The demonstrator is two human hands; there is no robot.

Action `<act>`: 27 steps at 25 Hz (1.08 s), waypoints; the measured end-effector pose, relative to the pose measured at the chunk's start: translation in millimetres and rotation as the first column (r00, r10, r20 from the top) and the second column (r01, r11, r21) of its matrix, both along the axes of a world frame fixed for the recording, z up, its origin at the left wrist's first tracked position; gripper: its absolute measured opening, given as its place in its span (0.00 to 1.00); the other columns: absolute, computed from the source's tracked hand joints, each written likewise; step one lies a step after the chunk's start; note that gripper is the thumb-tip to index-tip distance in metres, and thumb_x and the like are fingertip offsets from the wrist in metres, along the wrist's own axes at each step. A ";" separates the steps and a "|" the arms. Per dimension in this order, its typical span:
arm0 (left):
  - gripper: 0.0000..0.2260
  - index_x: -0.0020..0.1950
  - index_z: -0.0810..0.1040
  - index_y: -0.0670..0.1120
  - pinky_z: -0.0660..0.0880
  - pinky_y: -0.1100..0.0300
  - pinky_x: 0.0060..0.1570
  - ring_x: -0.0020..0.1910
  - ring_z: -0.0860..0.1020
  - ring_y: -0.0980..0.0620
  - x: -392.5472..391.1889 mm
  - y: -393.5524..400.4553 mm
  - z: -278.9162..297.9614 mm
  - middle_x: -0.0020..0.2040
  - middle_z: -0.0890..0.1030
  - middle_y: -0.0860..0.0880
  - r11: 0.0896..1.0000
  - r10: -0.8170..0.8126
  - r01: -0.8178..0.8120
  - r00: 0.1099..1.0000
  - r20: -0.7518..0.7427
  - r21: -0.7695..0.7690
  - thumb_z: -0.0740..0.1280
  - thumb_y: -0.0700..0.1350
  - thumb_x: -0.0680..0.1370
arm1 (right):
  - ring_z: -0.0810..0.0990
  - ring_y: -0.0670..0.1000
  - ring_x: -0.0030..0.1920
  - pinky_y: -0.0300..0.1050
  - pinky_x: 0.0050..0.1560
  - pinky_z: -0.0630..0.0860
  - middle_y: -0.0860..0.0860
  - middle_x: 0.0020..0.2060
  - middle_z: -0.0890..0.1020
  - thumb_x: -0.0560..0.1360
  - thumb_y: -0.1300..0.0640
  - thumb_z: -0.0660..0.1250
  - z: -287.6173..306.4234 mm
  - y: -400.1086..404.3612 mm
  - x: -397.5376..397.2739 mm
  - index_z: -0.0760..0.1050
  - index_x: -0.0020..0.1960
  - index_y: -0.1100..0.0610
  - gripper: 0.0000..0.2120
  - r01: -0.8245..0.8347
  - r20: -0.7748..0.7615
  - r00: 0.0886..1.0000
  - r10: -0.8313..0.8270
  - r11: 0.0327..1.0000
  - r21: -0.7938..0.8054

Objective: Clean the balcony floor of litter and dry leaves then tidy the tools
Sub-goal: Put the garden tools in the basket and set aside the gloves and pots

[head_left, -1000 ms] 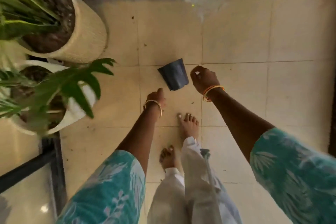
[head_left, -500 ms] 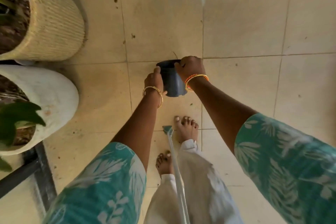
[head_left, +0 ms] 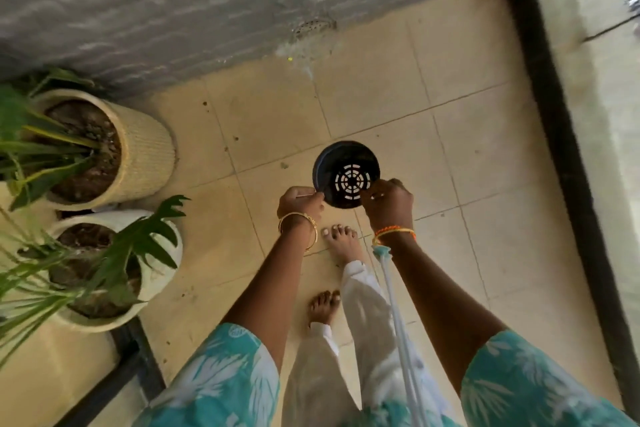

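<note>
Head camera, looking straight down: we've got a small dark plastic pot (head_left: 341, 166) held up over the tiled floor (head_left: 467, 156), mouth toward us, so we see the slotted drain holes in its bottom; the left hand (head_left: 299, 203) pinches the near-left rim with fingers curled together, and the right hand (head_left: 389, 206) grips the near-right rim, fingers clamped over the edge; a pale thin pole (head_left: 398, 315) leans up beside the right wrist. On the left, two planters sit just beside each other, a ribbed tan one (head_left: 149, 152) and a white one (head_left: 169, 246), leaves hanging over the tiles; the grey wall (head_left: 173, 10) closes the top edge, a dark door track (head_left: 561, 166) runs down the right; between planters and track the tiles are open, with a few dark specks (head_left: 235, 139) near the wall.
</note>
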State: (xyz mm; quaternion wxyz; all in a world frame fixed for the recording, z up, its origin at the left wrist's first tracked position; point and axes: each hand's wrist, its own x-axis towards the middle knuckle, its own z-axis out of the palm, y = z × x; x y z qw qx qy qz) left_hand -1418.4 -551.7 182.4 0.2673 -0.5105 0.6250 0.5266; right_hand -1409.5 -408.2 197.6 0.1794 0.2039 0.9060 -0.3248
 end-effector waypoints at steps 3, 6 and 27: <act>0.08 0.42 0.77 0.50 0.81 0.48 0.46 0.43 0.83 0.44 16.6 13.3 40.3 0.44 0.83 0.43 0.977 -0.209 0.205 0.973 -0.094 -0.051 0.74 0.41 0.70 | 0.78 0.59 0.40 0.43 0.39 0.71 0.59 0.41 0.79 0.70 0.65 0.68 45.9 19.9 41.0 0.76 0.47 0.62 0.06 0.176 -0.062 0.981 -0.182 0.981 -0.082; 0.07 0.40 0.77 0.45 0.82 0.52 0.40 0.41 0.81 0.45 51.7 30.1 80.8 0.41 0.82 0.44 0.939 -0.342 0.331 0.927 -0.156 -0.092 0.73 0.36 0.71 | 0.79 0.56 0.36 0.46 0.40 0.75 0.55 0.36 0.79 0.69 0.66 0.69 90.8 39.2 99.0 0.70 0.52 0.61 0.14 0.397 -0.078 0.906 -0.415 0.900 -0.182; 0.10 0.39 0.79 0.50 0.80 0.48 0.46 0.41 0.80 0.46 490.7 217.8 164.9 0.37 0.80 0.52 0.305 -0.911 0.947 0.260 -0.320 -0.100 0.75 0.36 0.70 | 0.79 0.56 0.33 0.42 0.32 0.80 0.60 0.35 0.80 0.69 0.67 0.73 132.4 94.6 641.9 0.79 0.46 0.70 0.08 0.747 0.254 -0.407 -0.877 -0.480 -0.460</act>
